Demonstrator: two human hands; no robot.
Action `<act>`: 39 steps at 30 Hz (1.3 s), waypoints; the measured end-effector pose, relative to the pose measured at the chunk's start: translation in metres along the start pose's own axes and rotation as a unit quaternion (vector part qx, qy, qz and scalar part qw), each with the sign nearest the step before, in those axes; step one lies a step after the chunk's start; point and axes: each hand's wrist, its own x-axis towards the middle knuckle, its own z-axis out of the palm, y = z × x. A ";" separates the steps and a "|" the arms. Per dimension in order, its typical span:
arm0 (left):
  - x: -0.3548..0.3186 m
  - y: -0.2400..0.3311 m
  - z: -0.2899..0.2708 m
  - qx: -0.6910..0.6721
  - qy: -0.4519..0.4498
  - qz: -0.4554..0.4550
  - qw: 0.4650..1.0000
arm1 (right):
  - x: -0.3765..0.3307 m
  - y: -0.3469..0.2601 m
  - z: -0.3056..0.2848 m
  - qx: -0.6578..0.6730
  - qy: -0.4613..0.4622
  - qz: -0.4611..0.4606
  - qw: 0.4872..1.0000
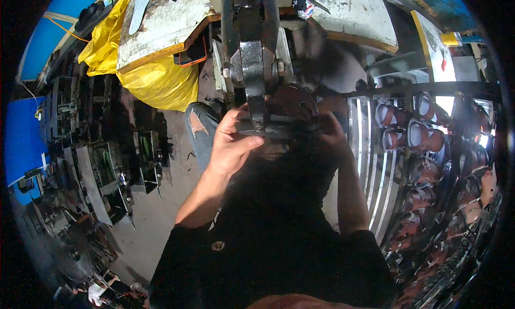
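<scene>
Right under the black machine arm [251,62], I hold a dark shoe [284,127] with a thick black sole, level in front of my body. Its brownish upper [294,100] lies in shadow, so its exact style is hard to see. My left hand [232,143] is closed on one end of the shoe, thumb along the near edge of the sole. At the other end, my right hand [331,131] grips it, its fingers partly lost in the dark. The narrow lower tip of the machine arm [258,113] is at the shoe, seemingly touching it.
Beyond the machine stand worn white worktops [166,22], a pale insole [141,9] on the left one. Yellow sacks [161,86] bulge beneath it. At right, a rack [370,164] stands near rows of brown sandals [424,136]. Metal equipment [96,175] fills the left.
</scene>
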 end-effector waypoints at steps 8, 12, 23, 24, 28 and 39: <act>-0.004 -0.015 -0.016 -0.081 -0.006 0.008 0.997 | -0.001 0.013 -0.054 -0.073 -0.010 -0.049 0.996; -0.014 -0.023 -0.031 -0.046 0.005 0.047 0.998 | -0.001 -0.042 -0.036 -0.102 -0.021 -0.094 0.990; -0.017 -0.031 -0.028 -0.155 0.027 0.007 0.987 | -0.007 -0.126 -0.027 -0.159 0.001 -0.139 0.977; -0.016 -0.032 -0.028 -0.161 0.028 0.003 0.987 | -0.009 -0.132 -0.022 -0.168 0.011 -0.141 0.976; -0.012 -0.034 -0.027 -0.174 0.051 -0.010 0.983 | -0.011 -0.151 -0.012 -0.182 -0.020 -0.230 0.956; -0.020 -0.036 -0.058 -0.201 0.070 -0.022 0.977 | -0.013 -0.170 0.028 -0.329 0.031 -0.190 0.925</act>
